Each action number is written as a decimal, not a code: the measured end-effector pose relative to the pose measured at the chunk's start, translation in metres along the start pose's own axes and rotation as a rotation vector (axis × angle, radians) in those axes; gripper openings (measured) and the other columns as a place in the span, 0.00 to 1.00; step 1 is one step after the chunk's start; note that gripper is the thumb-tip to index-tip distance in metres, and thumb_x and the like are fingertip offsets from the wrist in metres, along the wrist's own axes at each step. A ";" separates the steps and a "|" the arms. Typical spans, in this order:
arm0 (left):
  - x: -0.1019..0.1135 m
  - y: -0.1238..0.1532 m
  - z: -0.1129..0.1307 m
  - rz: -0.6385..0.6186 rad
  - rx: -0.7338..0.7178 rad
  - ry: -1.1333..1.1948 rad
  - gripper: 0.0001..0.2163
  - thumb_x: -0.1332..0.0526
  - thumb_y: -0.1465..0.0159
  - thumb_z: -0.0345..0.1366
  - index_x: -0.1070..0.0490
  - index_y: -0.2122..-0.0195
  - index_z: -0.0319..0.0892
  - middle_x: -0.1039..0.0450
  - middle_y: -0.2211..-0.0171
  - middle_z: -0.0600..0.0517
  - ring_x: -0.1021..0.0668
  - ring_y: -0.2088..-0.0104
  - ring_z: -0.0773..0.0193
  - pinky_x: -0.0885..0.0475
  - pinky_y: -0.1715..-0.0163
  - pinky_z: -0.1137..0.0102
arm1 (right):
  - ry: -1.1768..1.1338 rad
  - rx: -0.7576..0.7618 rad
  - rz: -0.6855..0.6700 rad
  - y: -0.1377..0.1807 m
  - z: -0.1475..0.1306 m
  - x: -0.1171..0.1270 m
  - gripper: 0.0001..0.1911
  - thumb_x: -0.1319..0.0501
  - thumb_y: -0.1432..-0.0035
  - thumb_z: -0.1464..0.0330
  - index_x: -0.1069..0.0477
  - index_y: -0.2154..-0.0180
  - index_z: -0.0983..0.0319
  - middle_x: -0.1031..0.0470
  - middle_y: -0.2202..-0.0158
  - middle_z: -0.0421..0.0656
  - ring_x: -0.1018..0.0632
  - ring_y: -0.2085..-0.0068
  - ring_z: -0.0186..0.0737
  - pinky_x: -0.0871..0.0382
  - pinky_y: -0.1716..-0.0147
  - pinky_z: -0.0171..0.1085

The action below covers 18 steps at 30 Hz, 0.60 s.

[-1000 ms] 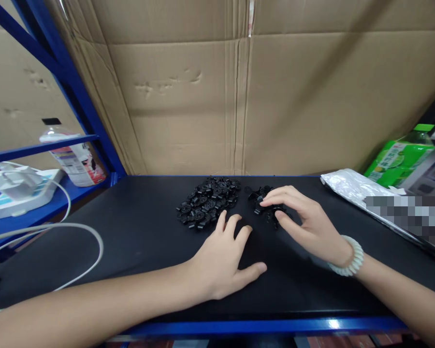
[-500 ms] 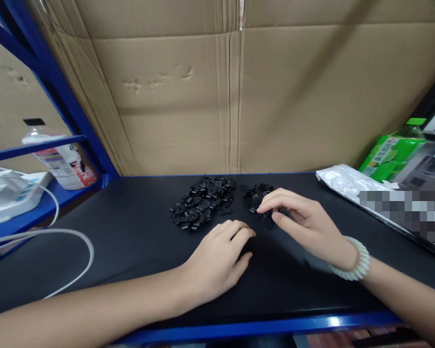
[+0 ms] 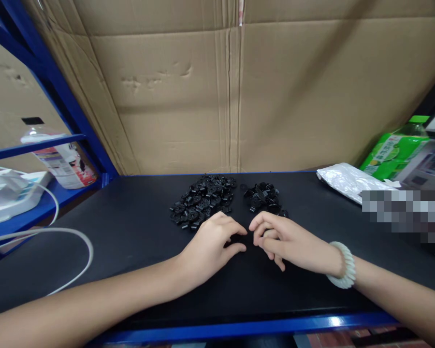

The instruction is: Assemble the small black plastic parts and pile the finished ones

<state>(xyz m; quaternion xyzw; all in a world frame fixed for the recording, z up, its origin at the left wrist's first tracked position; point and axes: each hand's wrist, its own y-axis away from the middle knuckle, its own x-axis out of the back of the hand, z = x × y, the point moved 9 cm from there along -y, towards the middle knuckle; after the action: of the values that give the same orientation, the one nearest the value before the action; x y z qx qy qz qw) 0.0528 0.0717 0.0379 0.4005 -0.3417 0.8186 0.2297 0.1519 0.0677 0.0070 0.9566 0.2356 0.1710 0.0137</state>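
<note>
Head view: larger heap of black parts (image 3: 199, 203) and smaller heap (image 3: 261, 195) lie on the worktop (image 3: 130, 232), just beyond the hands. Left hand (image 3: 212, 249) half curled, pinch parted; right hand (image 3: 288, 241) loosely bent; cannot tell whether either holds anything. Parts probably light, stiff, smooth; best pinched by their edges.

- Black tabletop (image 3: 137, 222) is stretching broad and flat, blue edging (image 3: 239, 330) running along its front
- Large heap of small black parts (image 3: 203, 200) is lying toward the back, near mid-width
- Smaller heap of black parts (image 3: 263, 195) is sitting just right of it, narrow gap dividing them
- Silvery packet (image 3: 344, 180) is resting back right, pixelation hiding what is lying nearer
- Pale cable (image 3: 90, 250) is looping over the left side, contact unclear
</note>
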 end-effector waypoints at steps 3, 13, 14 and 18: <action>0.012 0.002 0.005 0.127 -0.005 0.169 0.10 0.34 0.44 0.29 0.25 0.60 0.40 0.24 0.65 0.50 0.24 0.67 0.64 0.27 0.67 0.71 | -0.184 -0.081 -0.038 0.000 0.003 -0.004 0.10 0.46 0.45 0.71 0.42 0.59 0.61 0.35 0.67 0.39 0.27 0.73 0.34 0.29 0.82 0.33; 0.010 0.008 0.013 0.174 0.000 0.581 0.11 0.35 0.43 0.30 0.25 0.58 0.39 0.27 0.62 0.49 0.23 0.64 0.65 0.23 0.59 0.68 | -0.553 0.013 -0.316 0.004 -0.013 -0.031 0.13 0.46 0.45 0.76 0.37 0.56 0.63 0.32 0.60 0.43 0.25 0.59 0.39 0.30 0.58 0.42; 0.010 0.007 0.013 0.176 -0.003 0.576 0.11 0.35 0.44 0.29 0.25 0.58 0.39 0.27 0.62 0.48 0.23 0.66 0.66 0.23 0.59 0.69 | -0.536 0.024 -0.310 0.003 -0.013 -0.031 0.14 0.47 0.44 0.76 0.38 0.55 0.62 0.33 0.59 0.43 0.25 0.59 0.38 0.30 0.58 0.42; 0.013 0.004 0.016 0.187 -0.023 0.515 0.11 0.35 0.45 0.25 0.25 0.59 0.38 0.27 0.64 0.48 0.25 0.70 0.68 0.23 0.63 0.69 | -0.432 0.101 -0.285 0.002 -0.017 -0.030 0.19 0.49 0.44 0.75 0.40 0.50 0.61 0.36 0.55 0.44 0.27 0.58 0.36 0.30 0.56 0.44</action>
<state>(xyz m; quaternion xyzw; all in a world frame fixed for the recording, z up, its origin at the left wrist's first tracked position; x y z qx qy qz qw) 0.0513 0.0585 0.0541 0.1434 -0.3167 0.9072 0.2371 0.1224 0.0519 0.0136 0.9275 0.3679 -0.0530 0.0397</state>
